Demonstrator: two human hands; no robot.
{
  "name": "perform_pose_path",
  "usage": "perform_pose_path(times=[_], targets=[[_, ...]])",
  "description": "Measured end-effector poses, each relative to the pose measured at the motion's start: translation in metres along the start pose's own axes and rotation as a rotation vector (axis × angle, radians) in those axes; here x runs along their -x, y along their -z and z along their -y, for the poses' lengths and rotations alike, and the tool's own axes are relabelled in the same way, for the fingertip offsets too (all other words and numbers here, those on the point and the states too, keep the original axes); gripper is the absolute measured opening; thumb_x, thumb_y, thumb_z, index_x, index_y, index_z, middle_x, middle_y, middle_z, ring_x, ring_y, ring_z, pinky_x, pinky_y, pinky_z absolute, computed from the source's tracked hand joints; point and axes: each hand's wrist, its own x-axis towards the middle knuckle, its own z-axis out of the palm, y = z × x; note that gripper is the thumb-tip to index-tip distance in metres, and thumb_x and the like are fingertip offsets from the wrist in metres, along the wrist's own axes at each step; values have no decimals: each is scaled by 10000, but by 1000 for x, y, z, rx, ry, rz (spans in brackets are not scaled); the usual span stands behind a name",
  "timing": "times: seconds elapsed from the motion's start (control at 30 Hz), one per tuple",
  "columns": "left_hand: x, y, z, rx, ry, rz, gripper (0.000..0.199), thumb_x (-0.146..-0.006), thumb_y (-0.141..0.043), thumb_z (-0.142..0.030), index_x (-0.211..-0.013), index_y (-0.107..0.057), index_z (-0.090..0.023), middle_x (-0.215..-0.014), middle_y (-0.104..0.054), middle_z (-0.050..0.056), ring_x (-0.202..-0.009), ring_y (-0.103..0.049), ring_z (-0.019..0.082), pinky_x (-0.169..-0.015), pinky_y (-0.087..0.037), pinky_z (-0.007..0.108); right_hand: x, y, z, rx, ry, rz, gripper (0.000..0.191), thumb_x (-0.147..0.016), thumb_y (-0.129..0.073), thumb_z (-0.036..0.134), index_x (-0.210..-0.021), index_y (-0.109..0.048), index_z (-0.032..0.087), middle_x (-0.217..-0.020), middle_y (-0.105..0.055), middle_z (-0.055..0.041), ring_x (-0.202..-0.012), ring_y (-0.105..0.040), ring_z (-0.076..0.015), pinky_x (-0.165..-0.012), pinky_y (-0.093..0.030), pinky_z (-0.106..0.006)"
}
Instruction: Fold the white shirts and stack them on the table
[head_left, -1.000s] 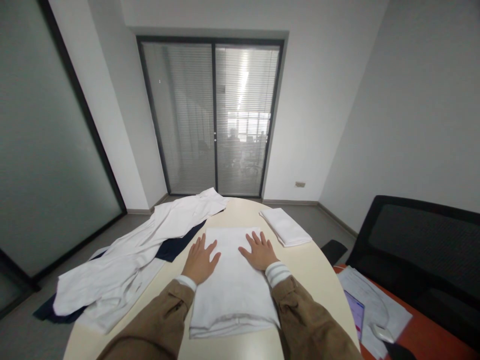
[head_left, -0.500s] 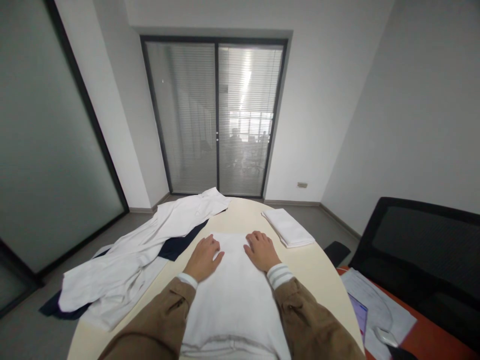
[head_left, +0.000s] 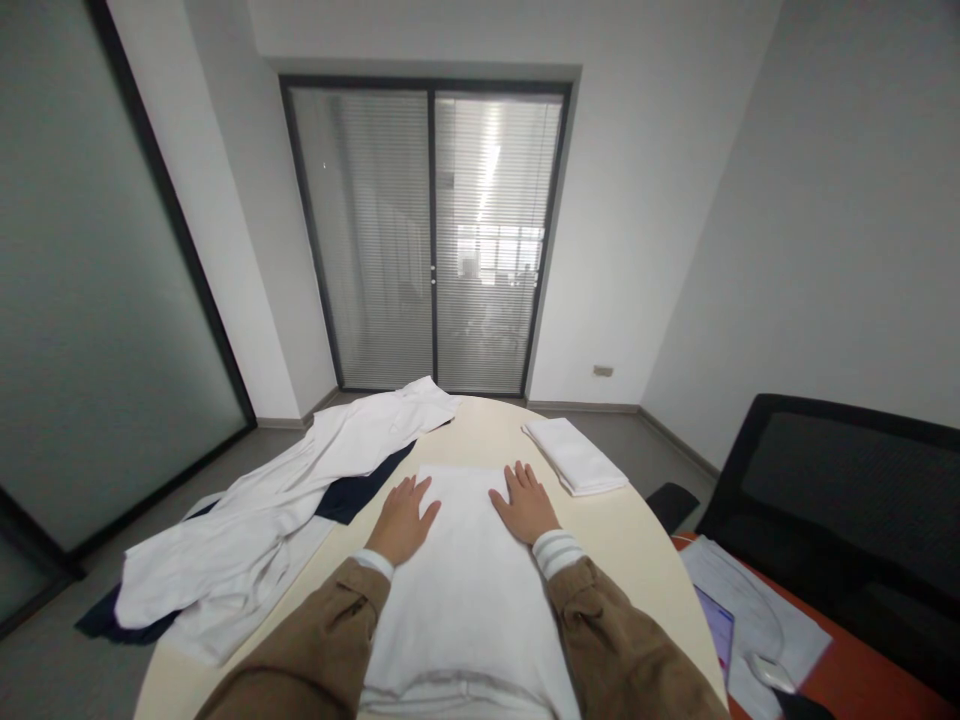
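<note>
White cloth [head_left: 465,600] lies flat on the cream table [head_left: 630,540] under both hands. Left hand [head_left: 401,520] and right hand [head_left: 527,505] press on it, fingers spread, pinching nothing. Folded towel [head_left: 574,456] sits beyond; crumpled shirt [head_left: 255,510] lies left.

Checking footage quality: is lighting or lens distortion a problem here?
Head view: the wide lens leans the glass door and walls; glare blooms on its blinds; the white cloth looks washed out, but the left hand and right hand are sharp.
</note>
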Motion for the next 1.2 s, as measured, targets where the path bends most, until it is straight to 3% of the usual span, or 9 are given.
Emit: perform_pose_path(times=[0.23,0.47,0.6,0.7,0.77,0.83,0.97,1.2], targets=[[-5,14,-1,296,195,-125,501,-855,-598,-307,-1315,-531,-118,-1040,-696,144,-990,-656,262,-902,-496,384,1,1,-3,-59,13,-34,730,-941,-379,533,-1534,-287,118,-1628,-136,-131,-1506,-49,-302,-1183,-148,-482],[-9,10,1,765,260,-161,638,-711,-727,-252,-1302,-528,-119,-1160,-661,164,-1045,-659,259,-931,-492,385,-1,0,-6,-79,23,-31,723,-940,-397,521,-1530,-295,117,-1627,-143,-133,-1506,-47,-306,-1182,-150,-494],[-12,13,1,965,314,-61,632,-668,-750,-231,-1253,-557,-86,-1208,-652,203,-1038,-673,277,-945,-497,404,-3,-2,-8,-85,26,-40,722,-938,-407,517,-1529,-299,116,-1626,-148,-133,-1507,-43,-301,-1184,-149,-481],[-11,21,-4,1025,228,41,454,-692,-731,-294,-1092,-640,-100,-1127,-704,179,-1019,-682,303,-941,-505,422,-3,-2,-9,-90,31,-42,728,-936,-408,517,-1530,-296,112,-1626,-148,-131,-1507,-45,-299,-1186,-151,-470],[-9,25,-8,1053,195,18,410,-689,-732,-333,-1029,-653,-120,-1102,-718,162,-1021,-681,312,-940,-508,428,-3,-2,-10,-93,29,-43,729,-934,-412,514,-1530,-296,111,-1627,-147,-129,-1507,-45,-298,-1188,-150,-469],[-7,25,-11,1108,189,3,431,-686,-733,-351,-1046,-634,-137,-1107,-719,154,-1021,-682,311,-925,-517,431,-3,-2,-10,-97,27,-47,729,-933,-414,513,-1529,-297,110,-1626,-147,-129,-1507,-49,-301,-1188,-153,-473],[-5,19,-11,1204,219,89,522,-706,-696,-316,-1179,-558,-144,-1077,-726,156,-945,-706,306,-838,-549,439,-3,-2,-10,-103,32,-57,730,-933,-415,509,-1529,-297,106,-1625,-152,-133,-1505,-57,-308,-1187,-160,-478],[-6,7,-5,1146,213,-45,483,-682,-654,-254,-1148,-592,-142,-1089,-716,157,-1005,-685,313,-880,-528,434,-4,-8,-13,-173,47,-135,739,-910,-480,462,-1514,-321,68,-1617,-161,-170,-1504,-42,-324,-1208,-127,-450]])
